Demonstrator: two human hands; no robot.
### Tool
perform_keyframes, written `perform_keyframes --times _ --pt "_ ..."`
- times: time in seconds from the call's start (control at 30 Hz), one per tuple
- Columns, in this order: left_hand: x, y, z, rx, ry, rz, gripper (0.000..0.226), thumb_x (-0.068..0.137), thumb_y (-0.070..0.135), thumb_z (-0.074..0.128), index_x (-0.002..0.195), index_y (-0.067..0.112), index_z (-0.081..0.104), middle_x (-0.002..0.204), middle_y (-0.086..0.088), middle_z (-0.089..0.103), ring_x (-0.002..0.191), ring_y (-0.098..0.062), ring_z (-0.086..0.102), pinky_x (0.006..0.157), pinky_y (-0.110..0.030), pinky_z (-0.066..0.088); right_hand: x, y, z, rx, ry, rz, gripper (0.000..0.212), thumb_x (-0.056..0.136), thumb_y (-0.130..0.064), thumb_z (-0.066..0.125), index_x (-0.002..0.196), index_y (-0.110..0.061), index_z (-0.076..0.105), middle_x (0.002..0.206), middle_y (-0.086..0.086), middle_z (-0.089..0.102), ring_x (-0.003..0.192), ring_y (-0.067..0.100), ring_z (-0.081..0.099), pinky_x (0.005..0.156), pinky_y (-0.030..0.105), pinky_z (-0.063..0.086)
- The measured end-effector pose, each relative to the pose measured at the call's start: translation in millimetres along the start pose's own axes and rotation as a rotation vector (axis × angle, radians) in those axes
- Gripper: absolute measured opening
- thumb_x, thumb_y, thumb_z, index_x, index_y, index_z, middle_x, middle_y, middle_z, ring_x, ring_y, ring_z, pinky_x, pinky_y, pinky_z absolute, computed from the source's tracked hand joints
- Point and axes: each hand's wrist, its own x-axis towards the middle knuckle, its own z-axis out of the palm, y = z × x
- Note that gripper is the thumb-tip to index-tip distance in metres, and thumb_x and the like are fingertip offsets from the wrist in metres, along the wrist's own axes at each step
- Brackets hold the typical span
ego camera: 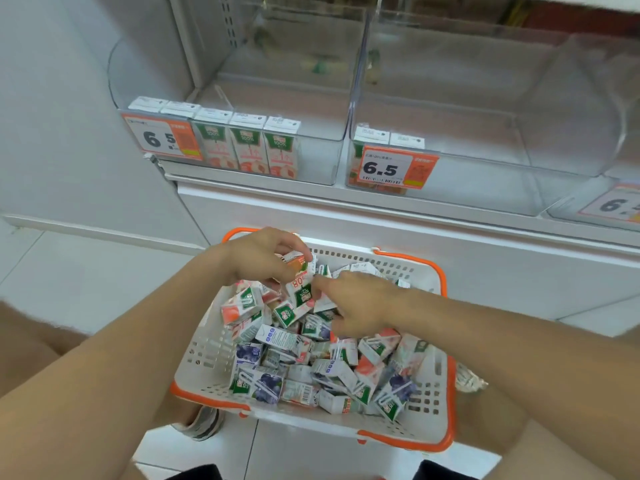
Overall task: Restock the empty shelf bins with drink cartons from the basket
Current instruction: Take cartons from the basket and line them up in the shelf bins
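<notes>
A white basket [204, 362] with orange rims sits on the floor, heaped with several small drink cartons [304, 362], peach and blueberry kinds. My left hand [256, 258] hovers over the basket's far end and grips an orange-and-white carton [294, 261]. My right hand [356, 303] reaches into the pile beside it, fingers curled on a carton [322, 301]. Above, the left clear shelf bin [311, 161] holds a front row of several peach cartons [247, 147]. The middle bin [485, 181] holds two cartons [388, 138] at its left front corner.
Orange price tags reading 6.5 hang on the bin fronts [394, 168]. A third bin [595, 202] shows at the right edge. A white cabinet face [485, 258] rises right behind the basket. My shoe [204, 420] stands on the tiled floor at the basket's near left corner.
</notes>
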Motion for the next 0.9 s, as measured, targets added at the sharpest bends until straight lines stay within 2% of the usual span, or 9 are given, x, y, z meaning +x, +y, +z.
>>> perform_keyframes --times 0.1,0.2,0.27,0.33,0.4,0.5,0.63,0.77,0.9 --pt "0.6 25.3 -1.0 -0.099 0.0 0.05 0.049 0.068 -0.007 0.071 0.108 0.021 0.071 0.123 -0.012 0.06 0.074 -0.027 0.067 0.074 -0.049 0.06 -26.7 18.8 -48.4 0.058 0.164 0.178 0.064 0.083 -0.038 0.072 0.138 -0.02 0.046 0.079 -0.006 0.045 0.094 0.025 0.058 0.06 0.034 0.04" --pt "4.3 50.9 6.9 -0.273 -0.004 0.088 0.046 0.07 -0.01 0.073 0.106 0.012 0.054 0.093 -0.017 0.056 0.075 -0.031 0.062 0.078 -0.042 0.06 -54.5 36.5 -81.6 0.208 0.334 0.293 0.057 0.085 -0.035 0.072 0.136 -0.02 0.054 0.094 -0.006 0.062 0.119 0.023 0.053 0.078 0.033 0.045" --pt "7.7 69.3 15.5 -0.399 -0.046 0.104 0.049 0.067 -0.005 0.078 0.101 0.014 0.049 0.088 -0.018 0.056 0.082 -0.03 0.06 0.079 -0.04 0.061 -71.3 46.0 -97.2 0.277 0.455 0.352 0.048 0.085 -0.034 0.072 0.13 -0.02 0.063 0.123 0.002 0.067 0.116 0.024 0.056 0.08 0.029 0.041" --pt "10.8 87.2 21.6 -0.475 -0.063 0.121 0.052 0.061 0.0 0.085 0.101 0.015 0.056 0.095 -0.02 0.062 0.087 -0.031 0.059 0.08 -0.041 0.059 -84.1 49.9 -112.2 0.319 0.536 0.358 0.034 0.085 -0.034 0.069 0.118 -0.023 0.07 0.131 0.004 0.068 0.113 0.024 0.059 0.081 0.028 0.042" --pt "7.6 106.1 25.7 -0.431 -0.075 0.138 0.054 0.064 -0.001 0.084 0.113 0.009 0.065 0.1 -0.022 0.067 0.075 -0.027 0.061 0.064 -0.034 0.056 -93.7 50.4 -127.4 0.357 0.593 0.323 0.023 0.085 -0.034 0.066 0.104 -0.026 0.074 0.123 -0.002 0.073 0.105 0.02 0.063 0.081 0.028 0.048" --pt "-2.6 131.9 27.2 -0.301 -0.129 0.206 0.053 0.073 -0.007 0.081 0.124 0.002 0.071 0.109 -0.028 0.071 0.058 -0.021 0.059 0.049 -0.025 0.055 -101.8 54.0 -146.9 0.369 0.651 0.304 0.02 0.084 -0.039 0.062 0.092 -0.027 0.076 0.083 -0.008 0.073 0.072 0.007 0.06 0.064 0.028 0.048" --pt "-9.0 156.0 33.3 -0.257 -0.048 0.326 0.035 0.084 -0.009 0.076 0.117 0.005 0.076 0.113 -0.023 0.073 0.058 -0.025 0.063 0.053 -0.029 0.059 -112.4 65.7 -156.4 0.409 0.764 0.303 0.02 0.086 -0.038 0.058 0.095 -0.032 0.075 0.08 -0.012 0.072 0.073 0.003 0.06 0.066 0.027 0.049" --pt "-9.2 165.3 45.1 -0.352 0.122 0.429 0.034 0.083 -0.007 0.078 0.114 0.005 0.07 0.112 -0.017 0.075 0.091 -0.037 0.073 0.079 -0.046 0.064 -130.1 81.1 -158.1 0.518 0.879 0.339 0.019 0.094 -0.029 0.057 0.106 -0.031 0.073 0.096 -0.02 0.071 0.077 0.003 0.061 0.075 0.024 0.043" --pt "-11.0 170.2 51.8 -0.408 0.261 0.48 0.037 0.08 0.003 0.083 0.115 0.006 0.069 0.11 -0.016 0.077 0.104 -0.034 0.074 0.094 -0.046 0.059 -152.1 88.1 -162.5 0.491 0.774 0.34 0.026 0.097 -0.027 0.057 0.12 -0.035 0.066 0.087 -0.01 0.073 0.073 0.01 0.066 0.071 0.03 0.049"
